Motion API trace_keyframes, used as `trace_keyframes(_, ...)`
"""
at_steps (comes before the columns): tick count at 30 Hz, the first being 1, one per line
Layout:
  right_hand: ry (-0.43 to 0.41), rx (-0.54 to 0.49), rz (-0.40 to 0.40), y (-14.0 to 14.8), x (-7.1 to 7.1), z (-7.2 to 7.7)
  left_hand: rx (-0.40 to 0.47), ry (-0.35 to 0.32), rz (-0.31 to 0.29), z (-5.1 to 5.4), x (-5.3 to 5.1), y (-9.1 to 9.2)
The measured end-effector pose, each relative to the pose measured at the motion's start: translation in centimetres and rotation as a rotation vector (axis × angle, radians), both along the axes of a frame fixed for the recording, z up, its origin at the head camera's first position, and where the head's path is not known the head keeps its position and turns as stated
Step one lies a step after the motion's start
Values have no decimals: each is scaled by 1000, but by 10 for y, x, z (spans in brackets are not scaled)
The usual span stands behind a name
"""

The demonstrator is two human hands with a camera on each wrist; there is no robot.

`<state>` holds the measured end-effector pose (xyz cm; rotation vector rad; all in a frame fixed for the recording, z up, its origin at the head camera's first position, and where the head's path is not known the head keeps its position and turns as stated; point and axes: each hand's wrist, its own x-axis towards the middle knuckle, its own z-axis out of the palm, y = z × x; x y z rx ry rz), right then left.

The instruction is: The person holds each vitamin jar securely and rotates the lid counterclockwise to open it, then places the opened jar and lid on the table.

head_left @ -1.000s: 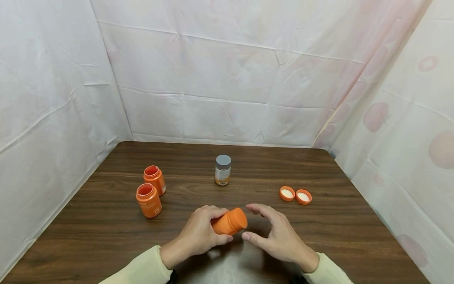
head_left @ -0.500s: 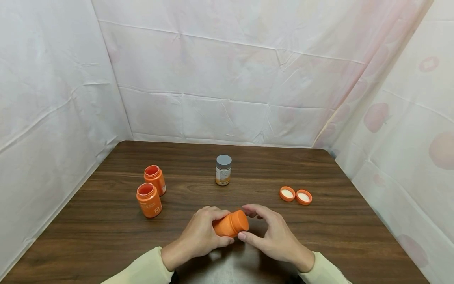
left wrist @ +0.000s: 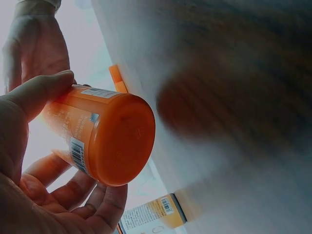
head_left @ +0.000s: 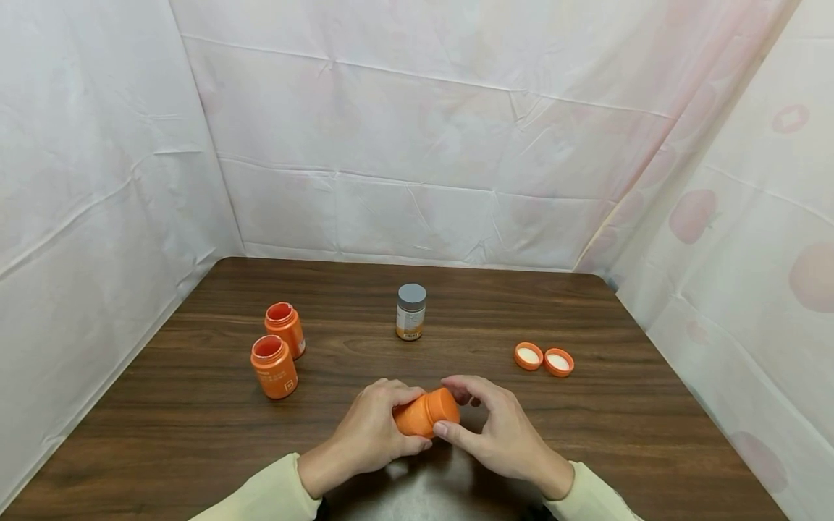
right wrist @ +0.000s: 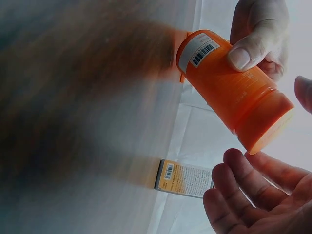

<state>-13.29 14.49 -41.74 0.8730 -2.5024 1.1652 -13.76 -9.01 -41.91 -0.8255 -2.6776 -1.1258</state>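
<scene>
Orange bottle (head_left: 412, 417): gripped tilted in left hand (head_left: 370, 427), nearside of gray-lidded jar (head_left: 410, 315), with cap (head_left: 446, 405) just beside relaxed, unclenched right hand (head_left: 510, 433).

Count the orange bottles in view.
3: a capped bottle in the left hand, and on the left of the table, a nearer open bottle and a farther open bottle partly hidden behind it.

Downward head view, two close wrist views, orange bottle (right wrist: 225, 88) in all
</scene>
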Motion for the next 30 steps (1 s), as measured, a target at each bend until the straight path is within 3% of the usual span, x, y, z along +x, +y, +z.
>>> trace_keyframes(17, -49, -22, 33, 0, 0, 0, -15, 1, -6, -3, 1, 2)
trace_keyframes(30, -33, -18, 63, 0, 1, 1, -24, 11, -19, -2, 0, 1)
